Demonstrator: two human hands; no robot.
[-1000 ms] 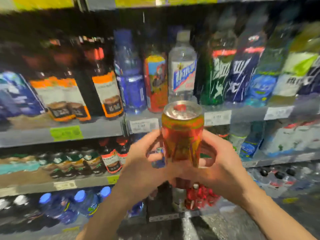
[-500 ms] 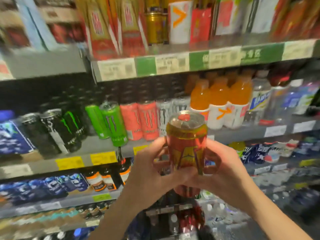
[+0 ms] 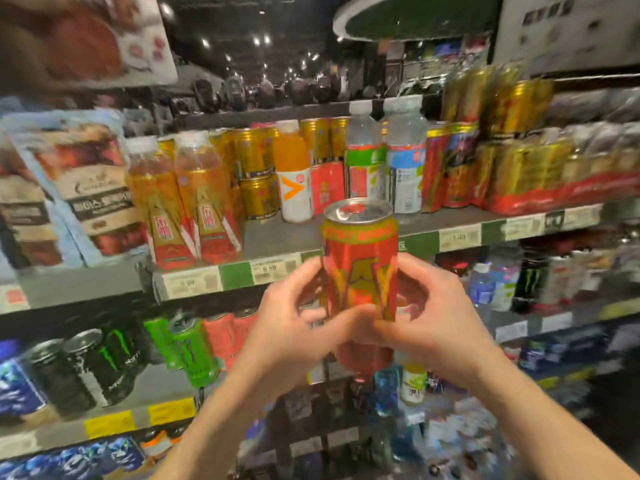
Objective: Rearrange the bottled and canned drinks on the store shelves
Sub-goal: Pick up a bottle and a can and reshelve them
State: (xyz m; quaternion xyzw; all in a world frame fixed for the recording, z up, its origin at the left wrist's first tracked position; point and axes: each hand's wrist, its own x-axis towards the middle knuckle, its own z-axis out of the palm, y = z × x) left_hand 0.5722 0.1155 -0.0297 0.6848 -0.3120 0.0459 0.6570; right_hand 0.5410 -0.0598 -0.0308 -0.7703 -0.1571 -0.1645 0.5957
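Both hands are gripping the red-orange can [image 3: 360, 268]: left hand [image 3: 291, 327] and right hand [image 3: 433, 323] wrapping its lower half, upright, just below the shelf [image 3: 277, 237] edge. Rigid, probably full and heavyish, slick metal; I'd be holding mid-body.

You have one red-and-gold can [image 3: 360, 268] held up, with two hands on it: left hand [image 3: 291, 327] and right hand [image 3: 440, 320]. At centre sit two tall amber bottles [image 3: 183, 202], one orange bottle [image 3: 294, 174] and two clear bottles [image 3: 384, 157]. At lower left stand two black cans [image 3: 79, 372] and two green cans [image 3: 183, 348].
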